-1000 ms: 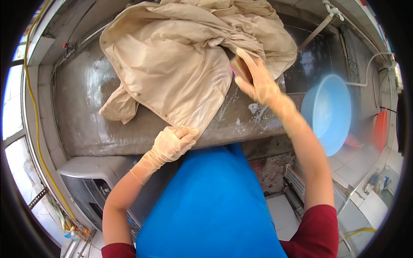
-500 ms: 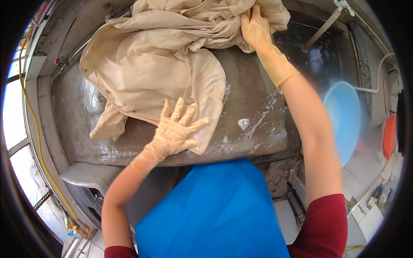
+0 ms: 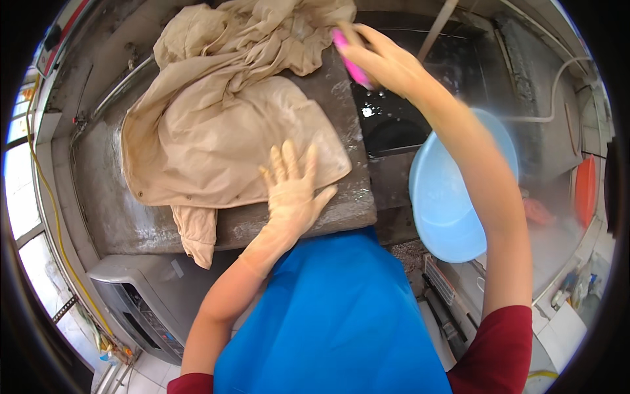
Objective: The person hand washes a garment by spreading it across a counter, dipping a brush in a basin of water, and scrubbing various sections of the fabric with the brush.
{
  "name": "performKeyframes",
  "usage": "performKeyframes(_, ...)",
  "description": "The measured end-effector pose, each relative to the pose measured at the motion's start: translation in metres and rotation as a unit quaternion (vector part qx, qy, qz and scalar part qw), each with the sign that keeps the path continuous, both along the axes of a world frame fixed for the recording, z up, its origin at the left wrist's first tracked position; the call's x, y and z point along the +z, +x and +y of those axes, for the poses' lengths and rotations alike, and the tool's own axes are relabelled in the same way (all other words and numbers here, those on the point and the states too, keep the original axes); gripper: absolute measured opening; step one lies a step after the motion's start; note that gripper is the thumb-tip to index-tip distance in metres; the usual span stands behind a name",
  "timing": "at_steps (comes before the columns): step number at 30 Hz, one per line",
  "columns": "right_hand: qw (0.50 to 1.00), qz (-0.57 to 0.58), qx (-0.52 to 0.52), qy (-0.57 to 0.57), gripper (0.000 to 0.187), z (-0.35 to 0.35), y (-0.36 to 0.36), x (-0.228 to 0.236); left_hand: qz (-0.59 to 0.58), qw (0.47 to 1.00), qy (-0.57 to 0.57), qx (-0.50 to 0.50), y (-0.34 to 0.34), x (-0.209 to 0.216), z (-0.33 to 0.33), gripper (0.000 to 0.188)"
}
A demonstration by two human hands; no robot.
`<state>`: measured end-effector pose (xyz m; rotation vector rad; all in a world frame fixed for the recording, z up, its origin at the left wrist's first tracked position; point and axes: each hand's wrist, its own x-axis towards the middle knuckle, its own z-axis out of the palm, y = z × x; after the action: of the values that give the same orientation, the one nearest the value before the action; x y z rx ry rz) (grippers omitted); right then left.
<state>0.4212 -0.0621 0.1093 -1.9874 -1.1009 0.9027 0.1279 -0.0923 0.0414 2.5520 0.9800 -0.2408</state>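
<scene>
A wet beige jacket (image 3: 216,144) lies on the stone slab (image 3: 357,203), its upper part bunched at the far end. A row of small studs runs along its near hem, and a sleeve (image 3: 195,233) hangs over the slab's front edge. My left hand (image 3: 292,197), in a pale rubber glove, presses flat on the jacket near its lower right, fingers spread. Gloved too and blurred by motion, my right hand (image 3: 387,62) grips a bright pink scrubbing brush (image 3: 352,60) above the slab's far right edge, beside the bunched cloth.
Right of the slab is a dark wet basin (image 3: 394,125). A light blue plastic tub (image 3: 446,217) stands nearer me, under my right forearm. A grey machine (image 3: 147,302) stands below the slab at left. An orange-red basin (image 3: 586,190) is at far right.
My right hand has let go of the bunched cloth and now holds the pink brush. The jacket's lower part lies flatter and its bunched top sits further left. My left hand has shifted right.
</scene>
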Motion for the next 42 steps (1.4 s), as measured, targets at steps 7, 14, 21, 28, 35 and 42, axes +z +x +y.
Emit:
performKeyframes(7, 0.968, -0.165, -0.191, 0.005, 0.068, -0.262, 0.018, -0.027, -0.091, 0.994, 0.009, -0.063, -0.029, 0.002, -0.018, 0.098)
performKeyframes(14, 0.938, -0.191, -0.148, -0.249, 0.101, -0.312, -0.048, -0.138, -0.177, 0.96, -0.039, -0.213, -0.03, -0.014, -0.032, 0.084)
performKeyframes(21, 0.933, -0.259, -0.191, -0.161, 0.092, -0.303, -0.061, -0.083, -0.232, 0.959, -0.02, -0.162, -0.044, -0.028, -0.039, 0.086)
performKeyframes(28, 0.99, -0.126, -0.063, -0.003, 0.076, -0.204, -0.167, -0.016, -0.078, 0.986, -0.076, -0.129, -0.036, -0.018, -0.042, 0.108)
performKeyframes(35, 0.963, -0.258, 0.027, -0.07, 0.073, -0.122, -0.193, -0.088, -0.11, 0.987, -0.055, -0.103, -0.035, -0.023, -0.044, 0.102)
performKeyframes(42, 0.947, -0.314, 0.052, -0.044, 0.067, -0.122, -0.176, -0.087, -0.12, 0.981, -0.029, -0.15, -0.03, -0.017, -0.038, 0.097)
